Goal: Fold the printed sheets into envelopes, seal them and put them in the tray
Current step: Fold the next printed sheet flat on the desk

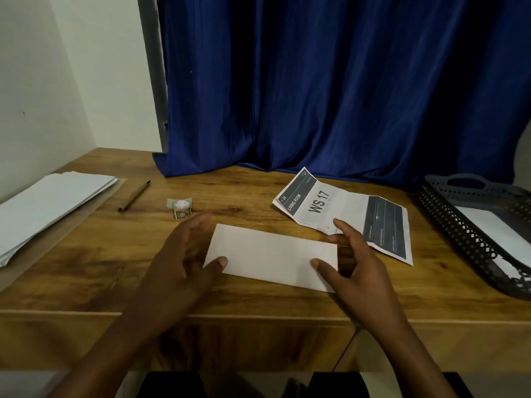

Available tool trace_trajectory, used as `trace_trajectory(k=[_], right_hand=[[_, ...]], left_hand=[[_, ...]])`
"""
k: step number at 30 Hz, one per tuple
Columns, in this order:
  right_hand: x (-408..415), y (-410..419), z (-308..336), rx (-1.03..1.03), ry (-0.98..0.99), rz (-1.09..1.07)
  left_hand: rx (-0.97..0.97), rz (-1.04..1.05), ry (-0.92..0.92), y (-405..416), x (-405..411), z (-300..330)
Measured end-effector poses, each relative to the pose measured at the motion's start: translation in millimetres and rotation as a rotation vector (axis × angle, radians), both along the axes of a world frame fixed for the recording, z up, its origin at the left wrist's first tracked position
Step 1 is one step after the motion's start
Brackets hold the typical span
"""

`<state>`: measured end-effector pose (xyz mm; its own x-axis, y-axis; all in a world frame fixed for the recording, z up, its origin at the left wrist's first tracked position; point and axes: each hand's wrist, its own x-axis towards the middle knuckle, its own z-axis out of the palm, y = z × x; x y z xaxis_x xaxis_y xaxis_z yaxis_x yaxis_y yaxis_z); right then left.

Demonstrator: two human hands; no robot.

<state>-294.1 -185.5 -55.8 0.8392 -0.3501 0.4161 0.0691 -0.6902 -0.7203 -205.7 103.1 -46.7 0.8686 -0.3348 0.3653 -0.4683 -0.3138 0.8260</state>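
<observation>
In the head view, a white envelope [271, 255] is seen lying flat on the wooden table [115, 254], its long axis running from left to right and dipping slightly toward the right hand's side. It is flanked at its short ends: the left hand [184, 254] is placed at the left end with its thumb laid on the near left corner, and the right hand [353, 259] at the right end with its thumb on the near right corner. Both hands are spread, the fingers only loosely bent; nothing is clasped, though the far fingers are partly hidden. The creased printed sheet [344, 214] lies just beyond the right hand, touched by or very near its forefinger, so it is judged nearer to that hand. The black tray [448, 222] stands farther right, white paper already in it.
</observation>
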Motion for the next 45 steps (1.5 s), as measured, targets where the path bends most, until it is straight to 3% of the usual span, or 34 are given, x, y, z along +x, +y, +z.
trace_trajectory(k=[6,10,17,25,36,45], right_hand=[[-4.4,3.5,-5.1,-0.261,0.005,-0.046],[-4.4,15.0,2.8,-0.34,0.029,0.011],[22.1,71.1,9.8,-0.552,0.286,0.297],[20.3,55.2,4.2,-0.616,0.472,0.336],[-13.5,26.2,-3.6,-0.645,0.404,0.144],[-30.8,42.1,15.9,-0.649,0.429,0.292]], left_hand=[[0.73,-0.098,-0.397,-18.4,-11.4,-9.5],[0.919,-0.11,-0.4,-26.3,-13.1,-10.9],[1.037,-0.129,-0.38,-24.5,-12.0,-10.4],[1.049,-0.125,-0.354,-25.0,-10.5,-10.4],[1.035,-0.153,-0.319,-22.2,-12.5,-6.5],[0.936,-0.23,-0.332,-15.4,-16.1,-1.7]])
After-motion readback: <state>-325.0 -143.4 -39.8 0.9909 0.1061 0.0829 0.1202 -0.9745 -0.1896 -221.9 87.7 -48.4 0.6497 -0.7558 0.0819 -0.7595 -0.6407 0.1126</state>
